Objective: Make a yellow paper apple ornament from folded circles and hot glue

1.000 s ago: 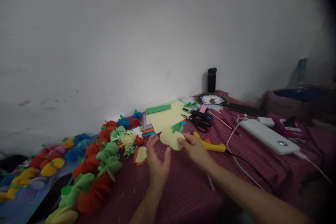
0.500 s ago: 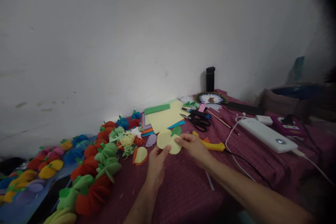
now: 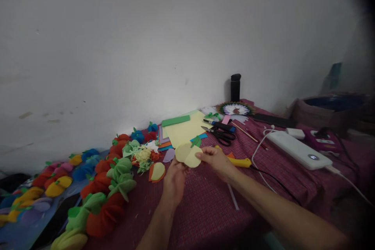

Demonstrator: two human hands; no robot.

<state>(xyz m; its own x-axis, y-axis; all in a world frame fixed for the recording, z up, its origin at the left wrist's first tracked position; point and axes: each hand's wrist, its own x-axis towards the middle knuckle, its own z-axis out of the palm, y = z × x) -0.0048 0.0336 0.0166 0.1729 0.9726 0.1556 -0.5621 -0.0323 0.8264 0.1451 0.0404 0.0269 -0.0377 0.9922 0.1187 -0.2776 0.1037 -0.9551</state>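
Observation:
Between my two hands is a pale yellow craft piece (image 3: 189, 155) of rounded lobes, with a green leaf (image 3: 198, 141) at its top. My right hand (image 3: 215, 160) pinches its right edge between thumb and fingers. My left hand (image 3: 175, 179) has its fingers under the lower left edge, partly hidden by the piece. A yellow glue gun (image 3: 239, 162) with a black cord lies just beyond my right wrist. Left of my left hand are a yellow and orange cut piece (image 3: 157, 172) and a lilac cut piece (image 3: 169, 155).
Rows of colourful pumpkin-like ornaments (image 3: 101, 181) line the left side. Scissors (image 3: 223, 136), a cutter knife (image 3: 221, 125) and pale yellow sheets (image 3: 181, 131) lie behind my hands. On the right are a white power bank (image 3: 297, 150) with cables and a purple socket block (image 3: 325, 140).
My left thumb has left the front of the craft piece, and the left fingers now sit lower, beneath it. The piece has tilted slightly. My right hand keeps its pinch.

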